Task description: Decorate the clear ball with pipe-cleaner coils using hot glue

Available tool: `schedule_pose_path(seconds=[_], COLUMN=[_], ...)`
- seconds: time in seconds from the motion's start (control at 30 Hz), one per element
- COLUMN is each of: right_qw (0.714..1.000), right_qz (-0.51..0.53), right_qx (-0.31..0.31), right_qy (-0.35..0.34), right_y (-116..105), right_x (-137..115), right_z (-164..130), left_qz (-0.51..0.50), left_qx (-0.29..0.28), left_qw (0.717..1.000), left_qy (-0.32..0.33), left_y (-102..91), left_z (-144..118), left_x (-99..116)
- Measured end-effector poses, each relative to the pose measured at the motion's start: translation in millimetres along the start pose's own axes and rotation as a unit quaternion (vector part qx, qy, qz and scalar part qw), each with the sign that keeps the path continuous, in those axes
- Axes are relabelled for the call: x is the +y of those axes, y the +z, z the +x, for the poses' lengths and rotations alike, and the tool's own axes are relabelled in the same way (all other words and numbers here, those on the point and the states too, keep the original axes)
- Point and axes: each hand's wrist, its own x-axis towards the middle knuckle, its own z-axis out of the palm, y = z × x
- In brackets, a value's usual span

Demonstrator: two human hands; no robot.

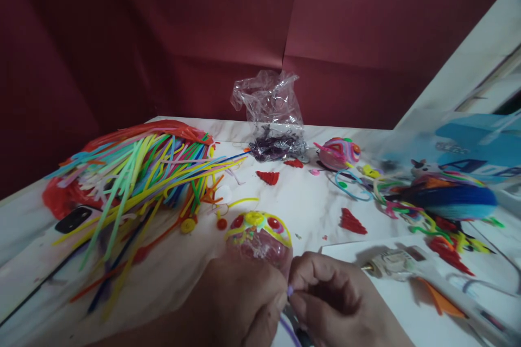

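Note:
My left hand (244, 298) and my right hand (337, 298) meet at the front of the table, fingers pinched closed. Between their fingertips shows a small bit of purple pipe cleaner (290, 290), and a purple strand hangs below. Just beyond my hands sits a clear pinkish ball (260, 236) decorated with yellow and red coiled pipe cleaner; my hands hide its lower part. A dark object under my fingers is mostly covered, so its kind is unclear.
Loose pipe cleaners (134, 173) spread at left beside a phone (73, 220). A clear plastic bag (271, 114) stands at the back, near a second decorated ball (340, 153). Red coiled triangles (352, 221) lie around. A glue gun (435, 282) rests on the right.

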Motion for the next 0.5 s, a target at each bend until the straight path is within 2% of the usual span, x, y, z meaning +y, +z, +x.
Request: schedule_pose_path(seconds=[0.1,0.2,0.27,0.33,0.4,0.5], right_qw=[1.000,1.000,0.999,0.996,0.992,0.972], right_qz=[-0.010,-0.026,-0.053,-0.088,-0.119,-0.196], right_qx=[-0.004,-0.001,0.012,0.017,-0.008,-0.058], right_qy=[0.013,0.015,-0.004,-0.026,-0.047,-0.119], right_y=[-2.3,-3.5,-3.3,-3.4,-4.4,-8.0], right_x=[1.3,5.7,8.2,9.2,8.4,5.5], right_z=[1.1,1.3,0.9,0.3,0.1,0.6], left_qz=[-0.025,-0.030,-0.070,-0.145,-0.238,-0.355], left_qx=[-0.022,0.001,0.009,-0.021,-0.090,-0.192], left_qw=[0.999,0.999,0.997,0.985,0.954,0.880], left_qy=[-0.005,-0.011,-0.037,-0.088,-0.155,-0.251], left_y=[1.9,7.8,10.2,9.2,4.9,-2.6], left_z=[0.2,-2.5,-3.8,-2.8,0.9,8.9], left_x=[-0.8,0.5,2.1,4.0,5.6,6.8])
